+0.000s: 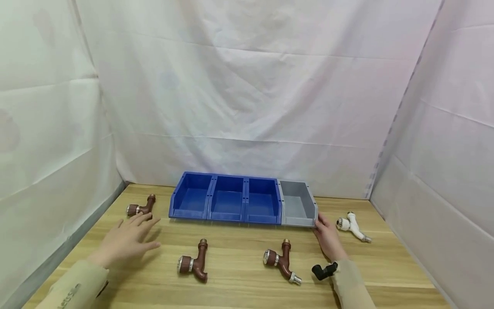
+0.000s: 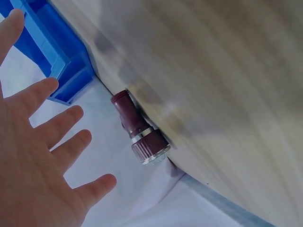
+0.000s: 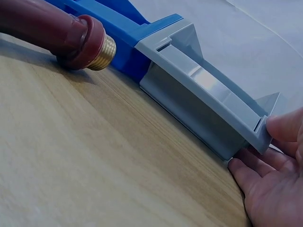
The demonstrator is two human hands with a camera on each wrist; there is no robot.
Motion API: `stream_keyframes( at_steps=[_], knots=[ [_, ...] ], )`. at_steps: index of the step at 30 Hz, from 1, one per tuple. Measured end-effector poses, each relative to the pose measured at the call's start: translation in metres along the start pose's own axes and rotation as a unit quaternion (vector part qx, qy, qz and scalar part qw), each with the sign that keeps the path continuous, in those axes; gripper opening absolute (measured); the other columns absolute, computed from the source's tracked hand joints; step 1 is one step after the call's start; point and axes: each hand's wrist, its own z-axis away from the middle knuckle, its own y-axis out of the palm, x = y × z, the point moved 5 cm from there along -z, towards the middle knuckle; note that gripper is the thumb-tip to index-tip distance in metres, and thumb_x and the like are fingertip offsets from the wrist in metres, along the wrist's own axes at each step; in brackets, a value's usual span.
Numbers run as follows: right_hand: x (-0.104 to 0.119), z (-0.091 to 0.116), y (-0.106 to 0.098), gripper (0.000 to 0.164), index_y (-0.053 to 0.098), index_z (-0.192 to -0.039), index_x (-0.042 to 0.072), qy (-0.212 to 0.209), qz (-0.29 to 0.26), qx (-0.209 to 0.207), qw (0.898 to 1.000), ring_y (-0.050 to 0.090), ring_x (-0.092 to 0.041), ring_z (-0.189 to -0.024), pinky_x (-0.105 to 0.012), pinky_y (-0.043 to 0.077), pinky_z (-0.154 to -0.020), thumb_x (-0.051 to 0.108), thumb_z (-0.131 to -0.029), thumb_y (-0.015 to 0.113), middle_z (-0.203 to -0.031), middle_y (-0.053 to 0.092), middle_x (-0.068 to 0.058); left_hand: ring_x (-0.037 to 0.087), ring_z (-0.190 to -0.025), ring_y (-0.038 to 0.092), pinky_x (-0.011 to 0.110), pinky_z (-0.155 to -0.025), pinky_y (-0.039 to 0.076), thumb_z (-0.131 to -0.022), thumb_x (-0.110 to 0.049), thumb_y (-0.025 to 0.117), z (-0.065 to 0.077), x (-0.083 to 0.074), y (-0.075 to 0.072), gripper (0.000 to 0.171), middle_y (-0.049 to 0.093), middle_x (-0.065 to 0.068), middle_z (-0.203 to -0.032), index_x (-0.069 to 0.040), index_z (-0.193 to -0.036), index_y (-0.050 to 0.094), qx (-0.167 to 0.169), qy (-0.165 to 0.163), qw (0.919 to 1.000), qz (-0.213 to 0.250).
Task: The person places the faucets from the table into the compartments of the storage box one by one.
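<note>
Three blue bins (image 1: pixel 227 201) and one grey bin (image 1: pixel 298 204) stand joined in a row at the back of the table. My right hand (image 1: pixel 329 237) holds the grey bin's front right corner; in the right wrist view the thumb is on its side and the fingers reach beneath its edge. My left hand (image 1: pixel 125 242) is spread over the table at the left, holding nothing. Just beyond it lies a brown faucet (image 1: pixel 144 207), partly hidden by the fingers in the head view. The left wrist view shows that brown faucet (image 2: pixel 137 125) apart from the fingertips.
Two more brown faucets lie in front of the bins, one left of centre (image 1: pixel 198 262) and one right of centre (image 1: pixel 283 262). A white faucet (image 1: pixel 352 226) lies right of my right hand. White cloth (image 1: pixel 247 94) encloses the wooden table (image 1: pixel 239 292) at the back and sides.
</note>
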Motion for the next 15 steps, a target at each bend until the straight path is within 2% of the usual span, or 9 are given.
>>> stream_keyframes(
  at_steps=[4, 8, 15],
  knots=[
    [0.001, 0.000, 0.000, 0.055, -0.001, -0.154, -0.001, -0.002, -0.005, -0.004, 1.000, 0.008, -0.030, -0.145, -0.042, 0.013, -0.114, 0.008, -0.107, 0.028, -0.159, 0.000, -0.017, 0.044, -0.131, 0.037, 0.075, -0.097, 0.019, -0.082, -0.066, 0.063, -0.008, 0.002, -0.006, 0.080, 0.045, 0.020, -0.143, -0.013, -0.141, 0.051, 0.005, 0.005, 1.0000, -0.005],
    [0.001, 0.000, 0.001, 0.055, 0.000, -0.154, -0.002, -0.005, -0.007, -0.004, 1.000, 0.008, -0.031, -0.145, -0.043, 0.013, -0.114, 0.008, -0.107, 0.028, -0.159, 0.001, -0.018, 0.049, -0.129, 0.037, 0.075, -0.097, 0.019, -0.080, -0.066, 0.064, -0.017, 0.007, -0.012, 0.081, 0.044, 0.022, -0.142, -0.013, -0.141, 0.052, 0.012, 0.008, 0.9998, -0.014],
    [0.002, 0.001, 0.002, 0.055, 0.001, -0.153, -0.003, -0.010, -0.010, 0.002, 1.000, 0.009, -0.032, -0.144, -0.043, 0.015, -0.113, 0.007, -0.107, 0.030, -0.159, 0.001, -0.019, 0.053, -0.125, 0.039, 0.075, -0.095, 0.022, -0.081, -0.065, 0.065, -0.026, 0.012, -0.021, 0.080, 0.044, 0.023, -0.142, -0.012, -0.140, 0.053, 0.022, 0.005, 0.9996, -0.018]
  ],
)
